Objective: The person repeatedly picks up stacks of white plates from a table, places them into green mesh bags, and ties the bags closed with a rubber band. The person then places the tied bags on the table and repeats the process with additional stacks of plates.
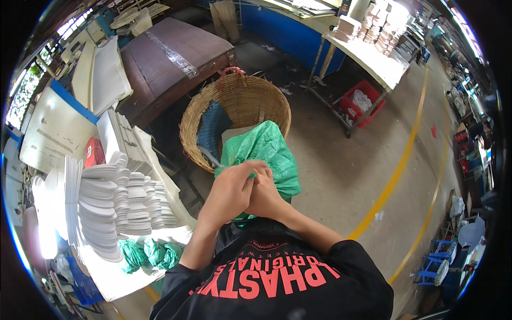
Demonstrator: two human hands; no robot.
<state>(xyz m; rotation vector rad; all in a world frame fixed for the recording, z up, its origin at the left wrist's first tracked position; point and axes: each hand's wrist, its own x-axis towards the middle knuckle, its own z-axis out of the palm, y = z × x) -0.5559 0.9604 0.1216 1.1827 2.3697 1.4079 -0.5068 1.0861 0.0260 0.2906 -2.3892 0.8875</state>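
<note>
Concrete workshop floor (341, 165), yellow floor line (405, 160) well right of the wicker basket (277, 101). Basket is the landmark, sides are the wearer's

Fingers: left hand (230, 186) and right hand (268, 196) meet on the basket's near side, fingertips bunched narrow, both closed on the gathered part of a green plastic sack (269, 149). Left overlaps right from this view, so can't tell which fold each pinches or if a tie is in there

Key relation: sack body lies ahead of the fingers and a bit right, between them and the basket, hiding part of its near rim. Can't tell if it rests on that rim or sits in front of it. Long axis looks to run from the basket side back toward the right wrist. Right hand is nearer the bulk. My read: what counts is the gathered part sitting right at the fingertips, no reach needed, with the body beyond

Inside basket: blue woven sheet (213, 125) at its left wall

Further out: brown table (178, 48) just beyond the basket, to its left. White curved-edge stacks (98, 213) left of the basket on the near side, green plastic bundles (154, 255) nearer still. White-topped table (381, 66) beyond and right of the basket, red crate (377, 112) low by its legs
</note>
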